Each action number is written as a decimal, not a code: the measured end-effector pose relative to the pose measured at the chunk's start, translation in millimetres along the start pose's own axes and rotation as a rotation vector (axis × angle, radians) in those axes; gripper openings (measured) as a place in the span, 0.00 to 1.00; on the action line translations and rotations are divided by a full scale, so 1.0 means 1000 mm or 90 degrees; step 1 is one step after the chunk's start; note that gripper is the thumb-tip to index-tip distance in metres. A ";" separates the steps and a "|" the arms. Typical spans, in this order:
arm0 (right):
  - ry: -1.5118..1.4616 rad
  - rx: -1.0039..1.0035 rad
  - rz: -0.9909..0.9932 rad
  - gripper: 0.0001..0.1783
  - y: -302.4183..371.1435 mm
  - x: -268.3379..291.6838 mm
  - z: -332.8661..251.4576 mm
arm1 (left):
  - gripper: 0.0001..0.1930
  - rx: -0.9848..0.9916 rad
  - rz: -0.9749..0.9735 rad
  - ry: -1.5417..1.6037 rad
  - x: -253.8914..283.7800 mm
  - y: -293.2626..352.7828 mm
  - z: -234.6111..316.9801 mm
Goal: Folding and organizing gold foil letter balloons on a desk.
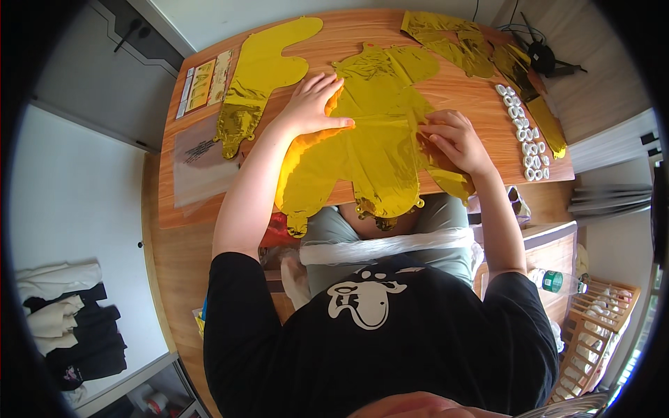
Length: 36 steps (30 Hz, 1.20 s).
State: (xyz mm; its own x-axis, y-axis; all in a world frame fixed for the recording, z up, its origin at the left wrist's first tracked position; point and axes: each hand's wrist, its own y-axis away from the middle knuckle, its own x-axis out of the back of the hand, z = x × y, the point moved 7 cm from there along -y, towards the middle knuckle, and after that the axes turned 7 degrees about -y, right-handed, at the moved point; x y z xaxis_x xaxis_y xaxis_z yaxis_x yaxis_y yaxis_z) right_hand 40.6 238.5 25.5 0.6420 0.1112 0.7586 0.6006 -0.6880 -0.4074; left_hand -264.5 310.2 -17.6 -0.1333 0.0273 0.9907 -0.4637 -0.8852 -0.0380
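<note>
A large, flat gold foil balloon [380, 150] with rounded lobes and small tabs lies in front of me, its near lobes hanging over the table edge above my lap. My left hand [312, 106] rests on its left part, thumb and fingers spread, with an orange-lit fold beside the palm. At the balloon's right edge, my right hand [456, 139] has its fingers bent together, pinching the foil. Another flat gold foil balloon [268, 59] lies at the far left. Beyond my right hand are more gold foil pieces [456, 45] at the far right.
White rings [519, 118] stand in rows on the right side of the wooden table [327, 42]. A clear plastic bag [202, 171] and a printed card [204, 83] lie left. A black device with cables [543, 56] sits at the far right corner. White strands [390, 245] cross my lap.
</note>
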 end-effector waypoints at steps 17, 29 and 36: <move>0.013 -0.023 -0.065 0.14 0.000 -0.008 0.001 | 0.61 0.004 -0.002 -0.011 -0.001 0.000 0.001; -0.058 -0.040 -0.064 0.15 0.000 -0.005 0.007 | 0.61 0.003 -0.006 -0.024 0.003 -0.001 0.002; -0.845 -0.333 0.197 0.25 0.013 0.009 0.072 | 0.61 0.013 -0.026 -0.019 0.005 0.001 0.004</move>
State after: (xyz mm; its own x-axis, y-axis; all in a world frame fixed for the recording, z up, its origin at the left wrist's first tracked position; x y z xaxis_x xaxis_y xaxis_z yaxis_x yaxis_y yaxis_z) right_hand 89.1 282.2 -9.8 0.8436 0.2800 -0.4583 0.3072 -0.9515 -0.0158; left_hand -262.1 307.6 -12.4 -0.0883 0.0506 0.9948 -0.4502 -0.8929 0.0054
